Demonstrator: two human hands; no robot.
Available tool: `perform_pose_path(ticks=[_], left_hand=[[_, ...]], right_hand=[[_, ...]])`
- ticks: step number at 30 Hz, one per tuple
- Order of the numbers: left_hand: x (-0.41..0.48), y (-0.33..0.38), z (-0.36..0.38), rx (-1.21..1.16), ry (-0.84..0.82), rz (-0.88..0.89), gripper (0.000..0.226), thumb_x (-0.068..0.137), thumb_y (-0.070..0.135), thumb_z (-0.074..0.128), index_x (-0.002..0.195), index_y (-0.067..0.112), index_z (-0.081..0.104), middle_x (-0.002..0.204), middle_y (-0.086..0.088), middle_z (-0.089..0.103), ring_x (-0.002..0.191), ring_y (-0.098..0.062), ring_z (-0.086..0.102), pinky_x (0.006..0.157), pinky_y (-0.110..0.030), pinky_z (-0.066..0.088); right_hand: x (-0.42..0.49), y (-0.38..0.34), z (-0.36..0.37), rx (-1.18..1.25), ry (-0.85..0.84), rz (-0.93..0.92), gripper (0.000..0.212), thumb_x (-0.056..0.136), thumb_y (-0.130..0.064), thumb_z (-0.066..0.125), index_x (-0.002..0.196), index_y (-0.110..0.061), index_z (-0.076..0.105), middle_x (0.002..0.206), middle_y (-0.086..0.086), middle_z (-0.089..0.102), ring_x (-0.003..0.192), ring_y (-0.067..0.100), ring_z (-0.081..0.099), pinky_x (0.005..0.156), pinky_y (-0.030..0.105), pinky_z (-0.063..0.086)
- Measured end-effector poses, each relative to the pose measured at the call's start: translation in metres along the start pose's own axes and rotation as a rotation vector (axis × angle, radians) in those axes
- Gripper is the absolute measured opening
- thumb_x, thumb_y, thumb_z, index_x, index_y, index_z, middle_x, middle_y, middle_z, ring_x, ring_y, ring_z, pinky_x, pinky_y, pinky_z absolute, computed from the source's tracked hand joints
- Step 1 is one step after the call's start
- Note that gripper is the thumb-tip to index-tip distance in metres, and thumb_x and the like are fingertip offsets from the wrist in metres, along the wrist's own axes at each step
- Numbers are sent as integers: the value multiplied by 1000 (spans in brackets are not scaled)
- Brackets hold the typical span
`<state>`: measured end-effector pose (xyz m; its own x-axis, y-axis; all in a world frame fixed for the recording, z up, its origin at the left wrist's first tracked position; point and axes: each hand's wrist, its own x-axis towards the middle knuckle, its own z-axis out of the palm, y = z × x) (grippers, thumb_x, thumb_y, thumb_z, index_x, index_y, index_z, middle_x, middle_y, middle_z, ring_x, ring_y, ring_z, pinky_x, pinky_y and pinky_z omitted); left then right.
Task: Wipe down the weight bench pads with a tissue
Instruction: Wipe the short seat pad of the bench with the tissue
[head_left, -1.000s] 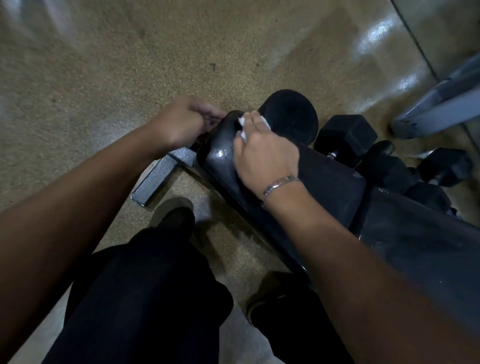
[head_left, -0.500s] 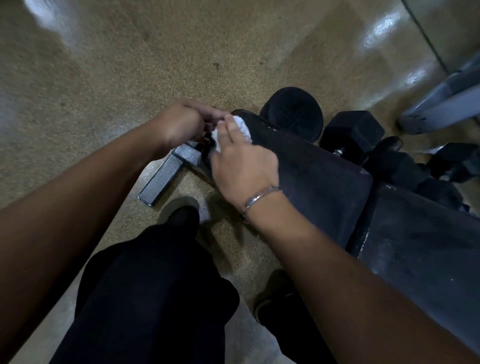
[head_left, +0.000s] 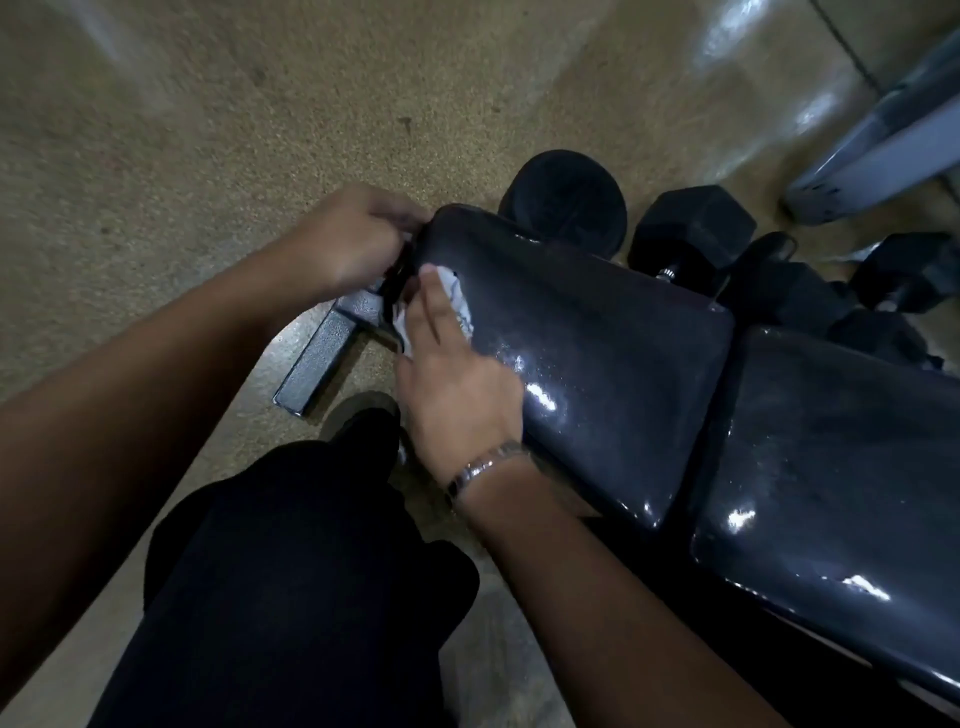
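Observation:
The black seat pad (head_left: 597, 353) of the weight bench runs from centre to right, with a second, larger black pad (head_left: 841, 467) behind it at the right. My right hand (head_left: 457, 384) presses a crumpled white tissue (head_left: 457, 301) flat against the near left edge of the seat pad, fingers straight. My left hand (head_left: 358, 239) grips the pad's far left end, its fingers curled around the corner. Wet glints show on both pads.
The bench's grey metal foot (head_left: 322, 358) lies on the speckled floor below the pad's end. A round black weight (head_left: 566, 202) and several black hex dumbbells (head_left: 696, 228) sit behind the bench. A grey machine frame (head_left: 878, 150) stands top right. My dark-trousered legs (head_left: 291, 587) are below.
My right hand has slid the tissue from the pad's top end around its left corner and down along the near edge. My left hand stays on the pad's end.

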<state>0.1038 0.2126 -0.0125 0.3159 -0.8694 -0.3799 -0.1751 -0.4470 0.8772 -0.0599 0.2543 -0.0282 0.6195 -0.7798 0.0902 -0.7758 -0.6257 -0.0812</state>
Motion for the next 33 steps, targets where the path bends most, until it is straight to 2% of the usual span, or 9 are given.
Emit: perform_pose_path(ticks=[3,6,8,11,14,16,21,26,33], left_hand=[[-10,1,0,316,43,320,42,90,-6,52,123,13,69,117,-4,70,107,-12,63,88,-9,44],[-16,-4,0,587,-50,669,40,88,-2,60,126,11,68,125,-6,69,116,-21,60,103,-21,38],[-18,-9,5,689,-115,795,38,91,2,60,128,9,67,129,-9,67,122,-26,59,109,-30,39],[-19,-12,10,745,-148,849,37,95,9,54,130,4,64,130,-13,66,124,-31,59,109,-38,43],[-17,-15,10,786,-131,882,34,99,10,50,129,3,65,131,-13,66,125,-31,58,109,-39,43],[-17,-18,10,787,-113,907,34,99,10,50,128,4,66,131,-12,65,126,-31,58,107,-42,45],[-17,-25,17,770,-64,944,34,98,5,49,127,1,66,130,-15,66,125,-34,59,105,-47,46],[-15,-25,21,812,-66,977,35,96,3,46,126,-4,64,127,-21,65,119,-38,60,108,-46,43],[-13,-22,28,910,-78,1132,38,96,2,43,128,-3,63,131,-21,62,119,-40,59,102,-46,46]], right_hand=[[-37,12,-7,35,-73,-19,58,90,-33,47,147,-24,42,157,-13,31,39,17,46,38,20,32],[-58,31,-16,68,-62,105,56,94,-34,37,149,-27,38,156,-17,30,42,11,43,39,20,33],[-50,33,-17,84,-40,186,58,93,-35,38,150,-24,36,158,-16,26,47,12,50,41,20,37],[-35,16,-7,122,-55,219,67,90,-25,51,152,-17,29,162,-8,20,58,19,62,43,27,47],[-51,8,-5,122,-73,180,72,86,-16,57,152,-21,30,162,-10,20,48,15,51,38,25,43],[-75,19,-9,123,-112,181,78,83,-17,61,153,-28,27,161,-17,18,44,13,42,37,23,42],[-71,40,-20,187,-39,306,65,88,-24,46,151,-25,32,160,-16,22,50,16,60,39,22,44],[-58,27,-14,166,-46,318,75,84,-19,63,152,-23,30,161,-13,19,51,17,60,40,23,43],[-66,58,-27,187,-10,410,59,93,-32,41,151,-28,32,160,-18,22,57,12,63,43,22,44]])
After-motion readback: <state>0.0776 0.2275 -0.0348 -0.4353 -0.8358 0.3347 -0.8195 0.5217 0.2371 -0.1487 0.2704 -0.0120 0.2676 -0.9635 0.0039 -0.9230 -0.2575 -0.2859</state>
